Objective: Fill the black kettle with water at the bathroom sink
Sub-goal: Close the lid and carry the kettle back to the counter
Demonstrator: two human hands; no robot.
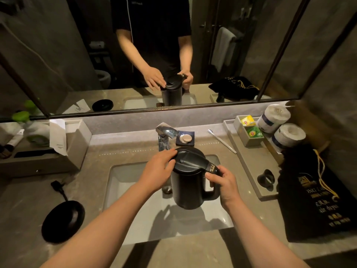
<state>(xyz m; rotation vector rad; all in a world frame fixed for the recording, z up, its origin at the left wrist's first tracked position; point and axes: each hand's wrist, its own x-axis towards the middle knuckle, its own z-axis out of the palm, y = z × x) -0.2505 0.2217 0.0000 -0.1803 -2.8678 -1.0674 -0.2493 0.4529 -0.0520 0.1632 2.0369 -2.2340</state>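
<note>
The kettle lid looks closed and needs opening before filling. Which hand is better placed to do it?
Left. The left hand already rests on the lid, while the right hand holds the kettle by its handle.

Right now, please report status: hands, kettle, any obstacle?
Right hand grips handle. Left hand on closed lid. Black kettle held over sink, below faucet. No water visible.

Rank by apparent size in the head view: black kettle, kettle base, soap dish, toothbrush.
1. black kettle
2. kettle base, though it is nearer the camera, so this is unsure
3. toothbrush, longer but thin, and soap dish: too close to rank
</note>
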